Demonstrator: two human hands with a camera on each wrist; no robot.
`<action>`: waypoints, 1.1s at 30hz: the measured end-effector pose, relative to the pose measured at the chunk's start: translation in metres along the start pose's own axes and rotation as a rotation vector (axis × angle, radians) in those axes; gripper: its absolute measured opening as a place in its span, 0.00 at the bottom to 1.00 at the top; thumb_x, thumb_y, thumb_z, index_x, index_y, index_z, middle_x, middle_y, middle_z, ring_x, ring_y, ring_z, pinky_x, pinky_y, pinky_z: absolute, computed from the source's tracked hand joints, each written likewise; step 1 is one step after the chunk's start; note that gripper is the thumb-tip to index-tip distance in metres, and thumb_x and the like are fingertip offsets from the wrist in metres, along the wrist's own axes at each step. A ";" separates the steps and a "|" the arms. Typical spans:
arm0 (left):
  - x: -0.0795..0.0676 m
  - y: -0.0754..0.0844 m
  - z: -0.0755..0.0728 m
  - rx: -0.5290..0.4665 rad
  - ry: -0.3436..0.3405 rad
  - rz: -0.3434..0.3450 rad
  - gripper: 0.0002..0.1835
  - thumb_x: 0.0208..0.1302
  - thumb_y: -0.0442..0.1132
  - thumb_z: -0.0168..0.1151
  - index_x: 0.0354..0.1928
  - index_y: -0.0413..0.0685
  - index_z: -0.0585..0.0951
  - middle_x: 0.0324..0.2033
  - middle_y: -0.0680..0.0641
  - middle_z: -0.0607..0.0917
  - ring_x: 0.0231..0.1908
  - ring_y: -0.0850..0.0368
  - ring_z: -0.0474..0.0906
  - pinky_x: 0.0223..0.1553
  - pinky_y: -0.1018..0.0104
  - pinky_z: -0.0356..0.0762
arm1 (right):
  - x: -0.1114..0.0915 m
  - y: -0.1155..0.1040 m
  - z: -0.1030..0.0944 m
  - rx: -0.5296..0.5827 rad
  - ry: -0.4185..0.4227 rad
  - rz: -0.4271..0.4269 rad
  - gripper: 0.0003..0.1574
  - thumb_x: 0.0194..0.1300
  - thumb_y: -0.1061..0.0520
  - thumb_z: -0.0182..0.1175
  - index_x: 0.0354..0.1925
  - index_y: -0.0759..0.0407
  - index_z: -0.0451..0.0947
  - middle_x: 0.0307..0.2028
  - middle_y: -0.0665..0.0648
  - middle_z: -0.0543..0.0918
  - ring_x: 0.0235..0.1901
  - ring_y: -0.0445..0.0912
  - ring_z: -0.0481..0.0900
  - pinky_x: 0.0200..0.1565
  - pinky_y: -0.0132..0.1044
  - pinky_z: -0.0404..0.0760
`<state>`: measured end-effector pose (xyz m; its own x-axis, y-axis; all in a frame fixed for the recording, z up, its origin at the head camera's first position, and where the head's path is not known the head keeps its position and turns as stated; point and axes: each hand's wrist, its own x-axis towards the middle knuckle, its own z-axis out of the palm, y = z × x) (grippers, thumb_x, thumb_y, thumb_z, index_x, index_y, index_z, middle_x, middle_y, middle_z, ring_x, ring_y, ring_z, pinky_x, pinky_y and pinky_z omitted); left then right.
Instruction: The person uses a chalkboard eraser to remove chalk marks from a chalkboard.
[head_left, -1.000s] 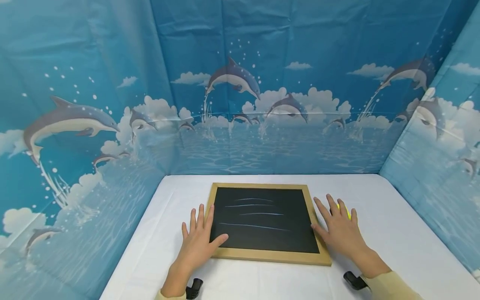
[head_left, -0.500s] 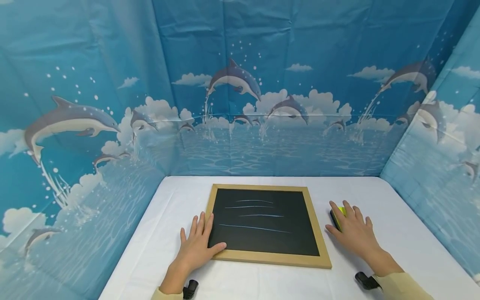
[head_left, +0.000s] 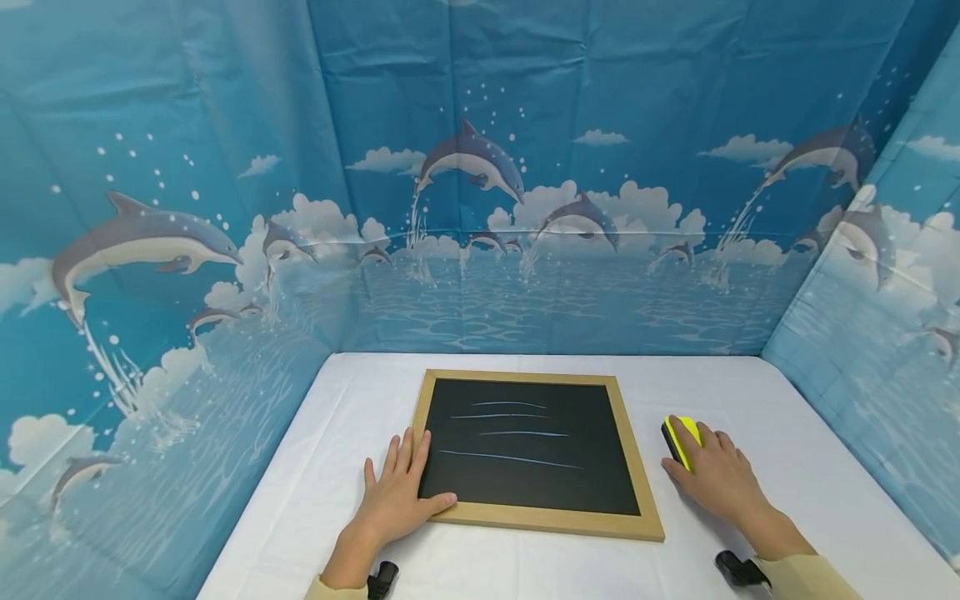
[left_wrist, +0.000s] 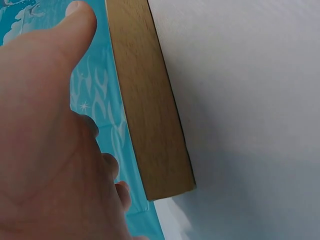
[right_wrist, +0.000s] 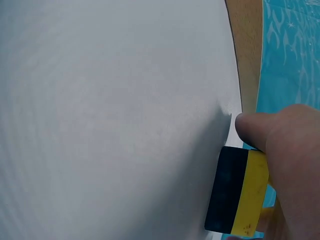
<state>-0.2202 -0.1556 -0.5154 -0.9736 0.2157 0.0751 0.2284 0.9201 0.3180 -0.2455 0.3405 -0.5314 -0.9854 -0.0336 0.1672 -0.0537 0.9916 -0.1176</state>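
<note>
Yellow-and-black block-shaped eraser is at the person's right, on the right-hand part of the white cloth-covered table, its yellow layer toward the palm and its black layer facing the cloth; whether it touches the cloth I cannot tell. The person's right hand is clamped on it, fingers laid over the yellow top, thumb at the near left side with its tip reaching past the block in the right wrist view. Well to the left of the eraser, with bare cloth between them, a rectangular blackboard with a light-brown wooden frame lies flat in the middle of the table. Four thin, pale, slightly curved lines run across its dark surface one below another, the lowest being the longest. The person's left hand rests at the board's lower left, its fingers apart and fairly straight along the left border, its thumb out over the bottom left corner; it holds no object. In the left wrist view the thumb shows beside the frame's wooden edge. Pale yellow sleeves end at both wrists, and a small black device sits under each one. Around the table hang blue sheets printed with leaping grey dolphins, white clouds and rippling water.
</note>
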 end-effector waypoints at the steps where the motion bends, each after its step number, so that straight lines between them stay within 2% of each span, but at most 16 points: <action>1: 0.000 0.000 0.000 0.000 -0.001 -0.001 0.55 0.45 0.77 0.48 0.71 0.63 0.39 0.70 0.49 0.36 0.67 0.48 0.28 0.56 0.31 0.29 | 0.000 0.000 -0.001 0.002 -0.004 -0.003 0.50 0.55 0.35 0.59 0.67 0.55 0.54 0.56 0.77 0.59 0.52 0.73 0.56 0.46 0.71 0.58; 4: 0.000 0.000 0.000 0.001 -0.006 -0.003 0.56 0.44 0.78 0.47 0.71 0.63 0.39 0.70 0.48 0.38 0.68 0.47 0.30 0.56 0.31 0.29 | 0.000 0.001 -0.002 0.028 -0.016 0.000 0.50 0.55 0.37 0.59 0.67 0.57 0.53 0.56 0.77 0.59 0.51 0.72 0.57 0.44 0.70 0.61; 9: 0.000 0.001 0.000 -0.019 -0.007 0.001 0.56 0.44 0.78 0.48 0.71 0.62 0.40 0.70 0.48 0.39 0.68 0.46 0.31 0.55 0.31 0.29 | 0.001 0.003 -0.004 0.093 -0.001 0.008 0.48 0.58 0.47 0.59 0.66 0.69 0.51 0.55 0.77 0.62 0.52 0.72 0.57 0.46 0.68 0.61; 14: -0.001 -0.001 -0.001 -0.025 -0.014 0.005 0.57 0.44 0.77 0.49 0.71 0.60 0.41 0.70 0.48 0.41 0.68 0.46 0.32 0.55 0.31 0.30 | 0.003 0.004 -0.003 0.115 0.023 0.017 0.48 0.55 0.51 0.62 0.64 0.74 0.53 0.53 0.77 0.65 0.49 0.70 0.60 0.44 0.66 0.63; 21: -0.002 -0.002 0.000 -0.041 -0.072 0.055 0.58 0.44 0.78 0.46 0.71 0.57 0.40 0.70 0.47 0.41 0.68 0.46 0.35 0.54 0.30 0.37 | 0.004 0.007 -0.001 0.147 0.074 0.003 0.45 0.53 0.54 0.65 0.62 0.73 0.58 0.50 0.75 0.68 0.43 0.66 0.64 0.41 0.61 0.67; 26: -0.002 -0.001 -0.002 -0.064 -0.109 0.092 0.58 0.44 0.78 0.47 0.71 0.56 0.39 0.70 0.45 0.40 0.68 0.46 0.35 0.54 0.30 0.40 | 0.003 0.004 -0.005 0.193 0.107 -0.013 0.46 0.51 0.54 0.67 0.63 0.69 0.59 0.49 0.73 0.68 0.41 0.63 0.66 0.40 0.58 0.69; 33: -0.003 -0.002 -0.003 -0.052 -0.125 0.048 0.65 0.40 0.81 0.46 0.71 0.46 0.38 0.70 0.43 0.40 0.68 0.47 0.34 0.58 0.34 0.39 | 0.004 -0.007 -0.014 0.267 0.117 -0.050 0.44 0.53 0.55 0.66 0.65 0.62 0.60 0.51 0.69 0.70 0.41 0.59 0.66 0.39 0.55 0.68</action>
<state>-0.2179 -0.1590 -0.5131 -0.9533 0.3011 -0.0257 0.2713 0.8903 0.3658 -0.2468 0.3347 -0.5159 -0.9560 -0.0515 0.2887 -0.1574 0.9207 -0.3570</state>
